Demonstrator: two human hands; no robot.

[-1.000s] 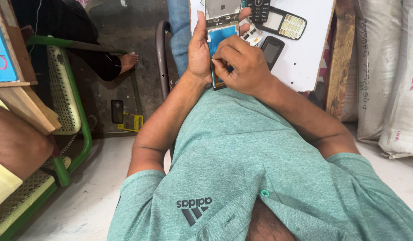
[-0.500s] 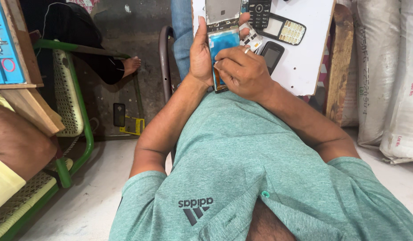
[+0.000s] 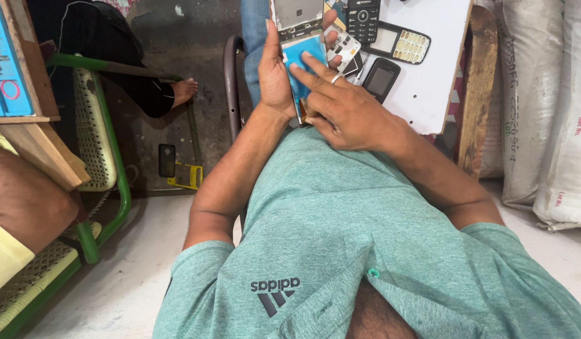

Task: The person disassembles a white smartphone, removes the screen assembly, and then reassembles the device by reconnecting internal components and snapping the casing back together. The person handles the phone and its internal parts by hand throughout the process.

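Note:
My left hand point(image 3: 276, 78) grips an opened mobile phone point(image 3: 300, 31) upright from its left side, with the fingertips wrapping round its right edge. The phone's upper part shows a bare grey frame and its lower part a blue battery point(image 3: 306, 59). My right hand point(image 3: 341, 103) lies over the phone's lower end, two fingers stretched flat on the blue battery, a ring on one finger. Both hands hover above the near edge of a white board point(image 3: 428, 81).
On the white board lie a black keypad phone point(image 3: 363, 19), a keypad cover point(image 3: 400, 43), a small black phone point(image 3: 381, 78) and loose parts. White sacks point(image 3: 548, 113) stand at right. A green chair point(image 3: 99, 144) and another person's bare foot point(image 3: 184, 91) are at left.
My right hand has opened from a curled grip, and its fingers now lie stretched on the blue battery. The phone sits slightly lower in view.

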